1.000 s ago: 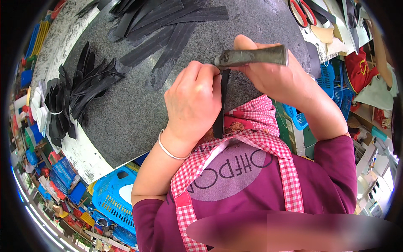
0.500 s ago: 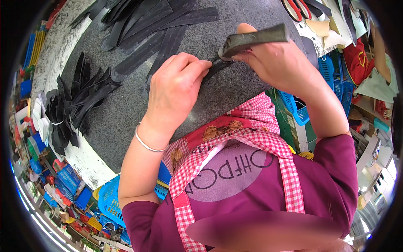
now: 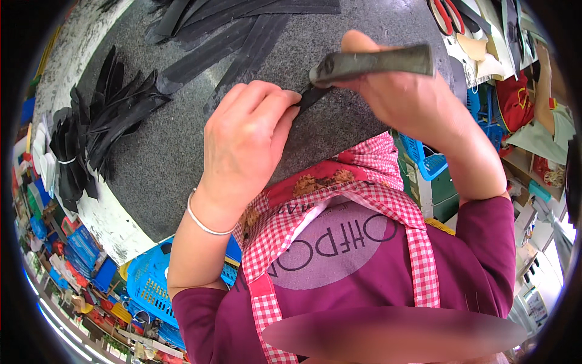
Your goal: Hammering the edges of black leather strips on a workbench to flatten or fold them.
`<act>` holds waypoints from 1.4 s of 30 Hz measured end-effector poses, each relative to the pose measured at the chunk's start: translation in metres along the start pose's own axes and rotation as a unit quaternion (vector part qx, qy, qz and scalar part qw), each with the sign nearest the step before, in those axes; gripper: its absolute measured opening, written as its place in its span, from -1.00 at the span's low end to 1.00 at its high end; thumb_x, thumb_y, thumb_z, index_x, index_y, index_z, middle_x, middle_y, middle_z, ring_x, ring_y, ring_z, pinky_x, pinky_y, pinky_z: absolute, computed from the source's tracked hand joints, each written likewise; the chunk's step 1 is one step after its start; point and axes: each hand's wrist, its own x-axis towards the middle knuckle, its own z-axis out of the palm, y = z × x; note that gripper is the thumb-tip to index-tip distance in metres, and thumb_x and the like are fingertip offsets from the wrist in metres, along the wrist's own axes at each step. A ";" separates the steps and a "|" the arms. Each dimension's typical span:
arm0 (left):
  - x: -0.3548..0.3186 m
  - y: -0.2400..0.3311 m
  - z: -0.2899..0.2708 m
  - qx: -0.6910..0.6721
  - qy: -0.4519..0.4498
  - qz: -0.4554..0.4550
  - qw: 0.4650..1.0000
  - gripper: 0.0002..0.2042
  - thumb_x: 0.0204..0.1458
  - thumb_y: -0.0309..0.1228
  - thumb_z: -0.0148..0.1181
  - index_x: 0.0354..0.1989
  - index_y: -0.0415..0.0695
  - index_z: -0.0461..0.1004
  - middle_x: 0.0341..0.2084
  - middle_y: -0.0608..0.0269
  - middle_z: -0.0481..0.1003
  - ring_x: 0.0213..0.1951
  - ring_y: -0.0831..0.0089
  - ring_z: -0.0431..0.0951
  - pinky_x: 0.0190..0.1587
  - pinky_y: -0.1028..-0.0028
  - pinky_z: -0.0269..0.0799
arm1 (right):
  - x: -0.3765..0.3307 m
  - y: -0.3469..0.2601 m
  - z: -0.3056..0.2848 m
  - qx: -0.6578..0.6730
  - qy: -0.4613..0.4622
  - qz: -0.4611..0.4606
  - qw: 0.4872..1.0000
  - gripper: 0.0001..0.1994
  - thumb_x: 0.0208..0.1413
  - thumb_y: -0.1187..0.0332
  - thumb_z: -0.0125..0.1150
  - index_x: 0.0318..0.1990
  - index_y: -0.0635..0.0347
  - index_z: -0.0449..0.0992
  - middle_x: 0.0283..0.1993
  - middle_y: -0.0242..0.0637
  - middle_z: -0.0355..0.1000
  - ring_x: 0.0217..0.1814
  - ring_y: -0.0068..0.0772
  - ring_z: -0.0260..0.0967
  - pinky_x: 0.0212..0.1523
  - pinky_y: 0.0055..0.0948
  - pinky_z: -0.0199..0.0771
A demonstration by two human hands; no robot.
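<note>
My left hand (image 3: 245, 130) is closed, thumb and fingertips pinching the end of a narrow black strip (image 3: 313, 98) on a dark speckled stone slab (image 3: 182, 151). My right hand (image 3: 403, 100) is wrapped around a hammer whose handle is hidden behind the fist. The grey metal hammer head (image 3: 376, 64) shows above the fingers, its rounded face over the strip, just right of my left fingertips. Whether that face touches the strip, I cannot tell. Part of the strip is hidden under the hammer and the right fingers.
Long flat black strips (image 3: 212, 54) lie piled at the slab's far side. A tied bunch of black pieces (image 3: 100, 124) sits at the left. Red-handled scissors (image 3: 447, 17) lie at the far right. Blue baskets (image 3: 154, 285) stand below the table edge.
The hammer head has tipped to a more level position, still close beside my left fingertips. My left hand keeps its pinch on the strip. The whole view has shifted slightly.
</note>
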 end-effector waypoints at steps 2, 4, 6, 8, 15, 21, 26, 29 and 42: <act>-0.006 0.005 0.006 0.029 0.019 0.004 0.999 -0.83 0.07 -0.58 0.47 -0.16 -0.18 0.70 -0.25 0.13 0.65 -0.19 0.11 0.68 -0.12 0.24 0.61 | 0.001 -0.004 -0.001 -0.036 -0.023 0.012 0.999 -0.86 0.25 0.52 0.31 -0.17 0.12 0.43 -0.42 -0.16 0.42 -0.36 0.02 0.57 -0.42 -0.08 0.50; -0.013 0.005 0.008 0.061 0.036 0.001 0.998 -0.84 0.07 -0.58 0.47 -0.17 -0.18 0.70 -0.25 0.13 0.65 -0.19 0.11 0.68 -0.12 0.24 0.61 | -0.003 -0.019 0.001 -0.009 -0.032 -0.011 0.999 -0.85 0.25 0.52 0.31 -0.16 0.11 0.43 -0.41 -0.17 0.41 -0.36 0.00 0.57 -0.42 -0.09 0.50; -0.014 -0.002 0.002 -0.006 0.030 -0.023 0.999 -0.84 0.07 -0.59 0.46 -0.18 -0.17 0.69 -0.26 0.14 0.64 -0.21 0.11 0.67 -0.13 0.24 0.61 | 0.001 -0.023 0.001 -0.086 -0.079 -0.001 0.993 -0.81 0.22 0.53 0.34 -0.14 0.10 0.43 -0.41 -0.12 0.44 -0.37 0.10 0.56 -0.44 -0.06 0.49; -0.019 0.002 -0.003 0.014 0.024 -0.020 0.999 -0.84 0.07 -0.59 0.46 -0.18 -0.17 0.69 -0.26 0.14 0.64 -0.21 0.11 0.68 -0.13 0.23 0.62 | 0.002 -0.019 0.004 -0.042 -0.033 -0.029 0.998 -0.83 0.26 0.47 0.32 -0.15 0.03 0.41 -0.35 -0.34 0.35 -0.40 -0.18 0.53 -0.44 -0.19 0.44; -0.038 0.002 -0.012 -0.011 0.022 -0.040 0.999 -0.84 0.04 -0.61 0.48 -0.20 -0.20 0.70 -0.27 0.13 0.65 -0.22 0.12 0.68 -0.16 0.26 0.62 | 0.007 -0.026 0.011 -0.060 -0.022 -0.098 0.993 -0.84 0.22 0.48 0.37 -0.22 0.05 0.46 -0.39 -0.32 0.30 -0.46 -0.14 0.50 -0.45 -0.15 0.48; -0.055 0.004 -0.012 -0.003 0.047 -0.050 0.998 -0.85 0.04 -0.60 0.49 -0.21 -0.20 0.70 -0.26 0.14 0.64 -0.23 0.12 0.67 -0.17 0.22 0.61 | 0.009 -0.034 0.018 -0.046 -0.043 -0.078 0.995 -0.87 0.19 0.49 0.37 -0.20 0.02 0.54 -0.37 -0.35 0.29 -0.46 -0.16 0.49 -0.46 -0.16 0.47; -0.068 0.019 -0.006 0.048 0.078 -0.074 0.993 -0.84 0.04 -0.59 0.51 -0.21 -0.19 0.69 -0.28 0.14 0.65 -0.25 0.13 0.68 -0.16 0.23 0.61 | 0.009 -0.058 0.013 0.055 -0.077 -0.066 0.993 -0.80 0.16 0.56 0.34 -0.17 0.13 0.41 -0.41 -0.10 0.47 -0.35 0.14 0.57 -0.45 -0.09 0.50; -0.074 0.023 0.001 0.041 0.101 -0.080 0.991 -0.83 0.03 -0.58 0.52 -0.22 -0.19 0.69 -0.30 0.14 0.64 -0.26 0.14 0.67 -0.18 0.24 0.61 | 0.016 -0.046 0.003 0.041 -0.079 -0.085 0.992 -0.76 0.15 0.55 0.35 -0.13 0.12 0.40 -0.40 -0.08 0.49 -0.32 0.20 0.59 -0.43 -0.03 0.52; -0.091 0.020 0.010 0.105 0.123 -0.010 0.987 -0.77 0.00 -0.52 0.55 -0.15 -0.20 0.72 -0.27 0.21 0.58 -0.26 0.24 0.60 -0.24 0.30 0.56 | -0.002 -0.064 0.019 0.030 -0.062 -0.110 0.992 -0.85 0.30 0.31 0.31 -0.04 0.00 0.53 -0.45 -0.20 0.47 -0.49 0.00 0.58 -0.50 -0.08 0.56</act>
